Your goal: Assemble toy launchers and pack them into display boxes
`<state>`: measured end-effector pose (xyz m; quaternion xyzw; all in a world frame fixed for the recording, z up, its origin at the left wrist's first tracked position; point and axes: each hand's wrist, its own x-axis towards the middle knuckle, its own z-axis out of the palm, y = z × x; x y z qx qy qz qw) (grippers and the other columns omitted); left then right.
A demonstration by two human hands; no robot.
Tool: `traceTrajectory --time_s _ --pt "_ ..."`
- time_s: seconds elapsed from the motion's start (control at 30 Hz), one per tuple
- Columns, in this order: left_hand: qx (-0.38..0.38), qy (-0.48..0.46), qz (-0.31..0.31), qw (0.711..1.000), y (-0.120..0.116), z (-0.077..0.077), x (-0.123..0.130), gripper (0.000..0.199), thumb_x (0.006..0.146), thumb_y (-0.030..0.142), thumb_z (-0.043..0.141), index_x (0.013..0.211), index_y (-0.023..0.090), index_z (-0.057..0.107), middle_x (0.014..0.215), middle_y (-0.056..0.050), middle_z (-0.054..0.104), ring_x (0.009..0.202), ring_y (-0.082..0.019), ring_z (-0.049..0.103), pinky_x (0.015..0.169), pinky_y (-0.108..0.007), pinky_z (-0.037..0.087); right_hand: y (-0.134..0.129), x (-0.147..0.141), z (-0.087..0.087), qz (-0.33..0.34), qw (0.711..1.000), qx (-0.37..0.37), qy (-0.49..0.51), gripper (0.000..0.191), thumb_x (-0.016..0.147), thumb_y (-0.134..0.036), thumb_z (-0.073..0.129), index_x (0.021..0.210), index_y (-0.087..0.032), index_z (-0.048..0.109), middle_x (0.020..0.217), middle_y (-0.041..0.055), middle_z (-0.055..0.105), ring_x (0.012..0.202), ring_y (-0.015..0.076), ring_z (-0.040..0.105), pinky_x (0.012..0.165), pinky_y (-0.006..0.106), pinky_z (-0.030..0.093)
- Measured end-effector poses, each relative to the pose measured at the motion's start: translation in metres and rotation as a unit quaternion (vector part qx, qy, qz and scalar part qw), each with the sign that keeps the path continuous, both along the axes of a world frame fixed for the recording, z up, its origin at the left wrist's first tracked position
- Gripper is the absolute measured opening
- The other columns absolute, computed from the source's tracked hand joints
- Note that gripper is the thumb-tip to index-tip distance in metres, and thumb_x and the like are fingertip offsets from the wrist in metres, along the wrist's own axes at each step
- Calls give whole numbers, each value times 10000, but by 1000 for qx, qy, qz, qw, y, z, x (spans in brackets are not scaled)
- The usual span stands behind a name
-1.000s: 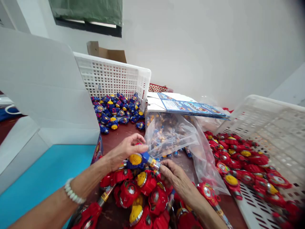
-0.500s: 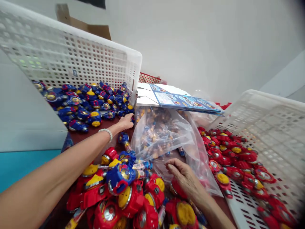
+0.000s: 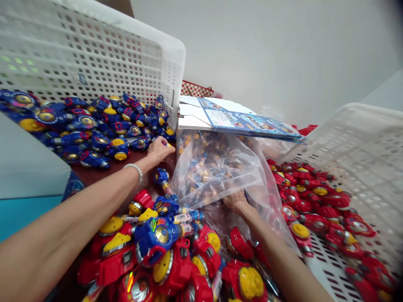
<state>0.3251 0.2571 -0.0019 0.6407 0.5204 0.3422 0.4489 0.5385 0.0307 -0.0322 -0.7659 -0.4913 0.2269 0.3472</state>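
My left hand (image 3: 160, 149), with a beaded bracelet on its wrist, is closed on a blue toy with a yellow part, beside the pile of blue toys (image 3: 118, 126). My right hand (image 3: 236, 200) reaches into the mouth of a clear plastic bag (image 3: 217, 167) full of small tubes; its fingers are hidden there. Between my forearms lies a heap of red toys (image 3: 178, 264) with yellow discs. A blue toy (image 3: 159, 235) rests on top of that heap.
A white basket (image 3: 170, 46) lies tipped at the left. Another basket (image 3: 355, 126) with red toys (image 3: 317, 193) is at the right. Flat printed cartons (image 3: 239, 121) lie across the bag's back part.
My left hand has closed on a blue toy and drawn back slightly. My right hand has moved forward into the bag's mouth. The view has shifted a little.
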Motion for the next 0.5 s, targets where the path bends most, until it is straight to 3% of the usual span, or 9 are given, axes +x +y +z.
traceTrajectory --time_s 0.1,0.17,0.23,0.3,0.5 --pt "-61 -144 -3 988 -16 27 -10 318 666 345 576 932 202 477 780 -32 591 724 -226 630 651 -401 539 -17 -5 15 -5 999 -45 11 237 713 -187 631 948 -200 666 985 74 674 1029 263 576 917 394 437" --pt "-99 -224 -34 969 -31 47 -20 302 687 393 564 891 186 483 707 -24 592 619 -191 623 599 -371 548 -36 -13 32 4 997 -66 27 266 704 -190 567 948 -180 673 888 54 690 909 258 612 818 385 485" --pt "-130 -280 -72 948 -51 66 -31 311 685 421 600 850 177 501 671 -29 610 566 -175 619 539 -323 538 -58 -26 51 6 997 -66 44 283 731 -229 535 977 -191 669 900 41 692 856 242 620 758 357 500" --pt "-154 -312 -109 931 -76 80 -43 305 668 397 651 827 176 515 662 -36 633 517 -167 611 454 -269 498 -77 -44 70 12 996 -47 70 278 771 -287 543 1020 -230 652 982 27 682 916 237 609 792 337 488" --pt "-278 -327 -225 875 -165 97 -67 210 705 339 619 774 162 531 656 -92 666 427 -201 612 323 -220 394 -106 -112 100 121 981 49 146 315 908 -437 470 1169 -275 540 1075 8 632 1030 210 560 899 317 427"
